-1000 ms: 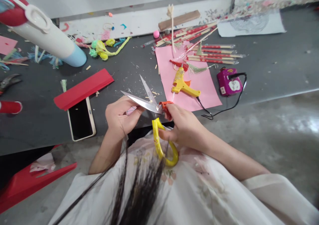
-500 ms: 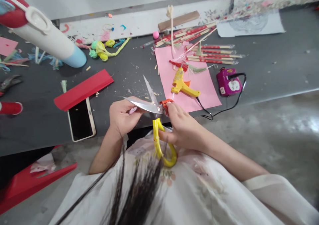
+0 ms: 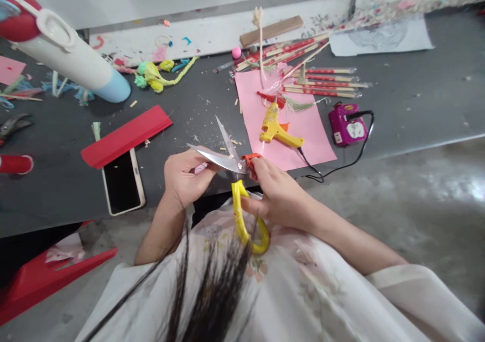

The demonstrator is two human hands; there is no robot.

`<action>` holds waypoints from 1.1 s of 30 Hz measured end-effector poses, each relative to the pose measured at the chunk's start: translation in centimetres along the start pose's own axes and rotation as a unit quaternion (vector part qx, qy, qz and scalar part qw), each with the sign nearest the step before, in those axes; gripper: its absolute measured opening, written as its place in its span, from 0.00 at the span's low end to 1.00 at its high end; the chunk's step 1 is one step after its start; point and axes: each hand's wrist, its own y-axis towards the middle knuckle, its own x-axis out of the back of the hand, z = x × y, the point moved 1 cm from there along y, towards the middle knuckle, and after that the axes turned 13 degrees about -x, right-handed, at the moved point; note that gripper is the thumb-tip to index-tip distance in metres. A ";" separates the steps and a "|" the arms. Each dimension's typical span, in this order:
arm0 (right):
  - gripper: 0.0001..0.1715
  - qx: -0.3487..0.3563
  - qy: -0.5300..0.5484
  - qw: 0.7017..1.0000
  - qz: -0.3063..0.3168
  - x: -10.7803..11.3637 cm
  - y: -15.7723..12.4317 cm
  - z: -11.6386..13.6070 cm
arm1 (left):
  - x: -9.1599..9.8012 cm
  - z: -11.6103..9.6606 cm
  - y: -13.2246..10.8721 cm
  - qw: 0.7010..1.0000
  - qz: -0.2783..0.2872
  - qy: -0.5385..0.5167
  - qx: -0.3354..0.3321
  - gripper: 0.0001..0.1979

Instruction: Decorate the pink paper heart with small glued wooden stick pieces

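Note:
My right hand (image 3: 278, 195) grips a pair of scissors (image 3: 235, 180) with a yellow and an orange handle, its steel blades apart and pointing up-left. My left hand (image 3: 185, 175) is curled below the lower blade and pinches a small pink piece (image 3: 200, 168), mostly hidden by the fingers. Both hands hover over the near edge of the dark table (image 3: 182, 125), above my lap.
On the table lie a phone (image 3: 122, 181), a folded red paper (image 3: 127, 136), a pink sheet (image 3: 284, 119) with a yellow glue gun (image 3: 278, 129), a magenta socket block (image 3: 346, 125), chopstick packets (image 3: 326, 79) and a white-and-blue bottle (image 3: 76, 61). Red paper (image 3: 53, 276) lies at lower left.
The scissor blades have shifted slightly and opened and narrowed a little; both hands stay in nearly the same place.

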 end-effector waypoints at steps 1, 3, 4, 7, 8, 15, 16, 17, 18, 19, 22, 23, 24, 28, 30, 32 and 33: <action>0.24 -0.002 -0.001 1.000 0.000 0.0 0.0 0.0 | 0.1 -0.1 0.0 1.000 0.002 0.009 0.002 0.05; 0.23 -0.003 0.000 1.000 0.000 0.0 0.0 0.0 | 0.3 -0.4 0.0 1.000 0.004 0.030 -0.001 0.04; 0.23 -0.002 0.001 1.000 -0.001 0.0 0.0 0.0 | 0.3 -0.6 0.1 0.999 0.005 0.040 -0.007 0.04; 0.23 0.001 0.005 1.000 -0.010 -0.1 0.0 -0.1 | 0.5 -1.3 0.4 0.998 0.005 0.056 -0.037 0.04; 0.23 0.003 0.005 1.000 -0.015 -0.2 0.0 -0.1 | 0.5 -1.5 0.5 0.997 0.008 0.062 -0.048 0.05; 0.22 0.015 0.017 0.998 -0.051 -0.6 -0.1 -0.4 | 0.5 -1.6 0.4 0.980 0.030 0.149 -0.131 0.05; 0.21 0.012 0.019 0.998 -0.052 -0.6 -0.2 -0.4 | 0.5 -1.5 0.3 0.972 0.033 0.173 -0.154 0.05; 0.20 0.010 0.020 0.998 -0.053 -0.6 -0.2 -0.4 | 0.4 -1.4 0.2 0.964 0.034 0.195 -0.178 0.06; 0.20 0.010 0.022 0.998 -0.053 -0.6 -0.2 -0.3 | 0.3 -1.3 0.1 0.956 0.030 0.213 -0.201 0.06; 0.20 0.012 0.024 0.998 -0.054 -0.5 -0.3 -0.3 | 0.3 -1.2 -0.1 0.949 0.025 0.222 -0.223 0.06; 0.21 0.021 0.023 0.998 -0.060 -0.6 -0.3 -0.2 | 0.0 -0.9 -0.2 0.946 0.003 0.211 -0.245 0.07; 0.22 0.023 0.019 0.998 -0.061 -0.7 -0.3 -0.2 | -0.1 -0.9 -0.2 0.951 -0.001 0.202 -0.235 0.07; 0.23 0.023 0.012 0.998 -0.061 -0.7 -0.3 -0.2 | -0.2 -0.9 -0.2 0.956 -0.006 0.195 -0.221 0.07; 0.26 0.025 -0.025 0.998 -0.057 -0.8 -0.1 -0.2 | -0.5 -1.1 -0.1 0.975 -0.029 0.151 -0.161 0.08; 0.27 0.029 -0.033 0.998 -0.051 -0.8 -0.1 -0.3 | -0.5 -1.2 -0.1 0.983 -0.024 0.124 -0.134 0.08; 0.27 0.037 -0.032 0.998 -0.051 -0.7 -0.1 -0.4 | -0.5 -1.3 0.0 0.987 -0.012 0.113 -0.114 0.08; 0.27 0.042 -0.027 0.997 -0.054 -0.7 -0.1 -0.5 | -0.4 -1.3 0.0 0.988 -0.007 0.113 -0.108 0.07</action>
